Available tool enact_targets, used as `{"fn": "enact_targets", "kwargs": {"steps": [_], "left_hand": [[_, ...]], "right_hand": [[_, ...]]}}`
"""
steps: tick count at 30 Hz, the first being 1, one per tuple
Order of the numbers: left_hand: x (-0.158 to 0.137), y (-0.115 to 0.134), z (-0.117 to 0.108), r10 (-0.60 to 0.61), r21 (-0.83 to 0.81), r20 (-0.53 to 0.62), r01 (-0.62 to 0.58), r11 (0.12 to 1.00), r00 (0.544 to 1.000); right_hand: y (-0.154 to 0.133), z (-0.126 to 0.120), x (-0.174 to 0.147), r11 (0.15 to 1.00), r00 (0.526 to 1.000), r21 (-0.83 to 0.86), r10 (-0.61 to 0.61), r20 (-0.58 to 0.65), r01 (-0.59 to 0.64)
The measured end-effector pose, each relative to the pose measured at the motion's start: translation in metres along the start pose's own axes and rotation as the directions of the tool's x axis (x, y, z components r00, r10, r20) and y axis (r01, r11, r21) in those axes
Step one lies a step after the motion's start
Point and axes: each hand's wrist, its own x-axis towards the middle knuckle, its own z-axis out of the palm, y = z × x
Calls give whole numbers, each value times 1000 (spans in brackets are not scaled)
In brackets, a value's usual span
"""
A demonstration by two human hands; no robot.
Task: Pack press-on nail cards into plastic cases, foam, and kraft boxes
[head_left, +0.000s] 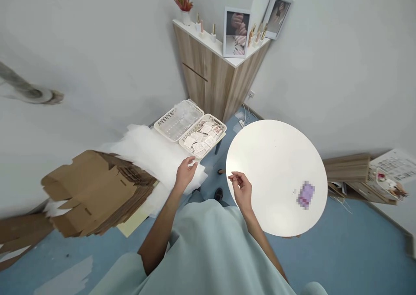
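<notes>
My left hand point(186, 173) is in front of the white baskets, over the edge of the white sheets point(147, 145). Its thumb and fingers are apart, and nothing shows between them. Just beyond it, a white basket point(222, 122) holds several small printed cards point(199, 141). A second white basket point(162, 122) beside it contains clear plastic packaging point(185, 115). Over the left rim of the round white table point(273, 156), my right hand point(241, 191) is closed, thumb and fingertips together. Whatever may be in that pinch is too small to make out.
To the left lies a stack of flattened brown cardboard boxes point(94, 186). A purple pixelated item point(305, 195) rests on the table. Behind stands a wooden corner cabinet point(214, 82) with picture frames point(236, 33), small bottles and a plant point(182, 0). A cable point(244, 113) runs near the socket.
</notes>
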Motion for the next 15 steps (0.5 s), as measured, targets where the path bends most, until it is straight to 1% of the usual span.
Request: {"fn": "enact_targets", "kwargs": {"steps": [2,4,7,9,12,15], "left_hand": [[33,-5,-3,59,158,23,-62,985,998],[67,-10,-6,100,294,69,-116,949,993],[118,-16,-6,133,446,164,-194,874,977],[146,-20,-5,127,535,242,-242,809,962],[174,-23,-3,91,638,333,-296,710,938],[186,-26,-3,83,670,376,-333,663,923]], "right_hand": [[-4,9,3,1000,999,-23,12,-48,-13],[-7,19,5,999,996,-40,26,-90,-29],[-10,37,7,998,990,-50,22,-138,-29],[-12,48,7,998,985,-53,12,-171,-22],[-15,61,5,997,971,-65,27,-238,-44],[-17,69,0,994,949,-64,60,-310,-84]]}}
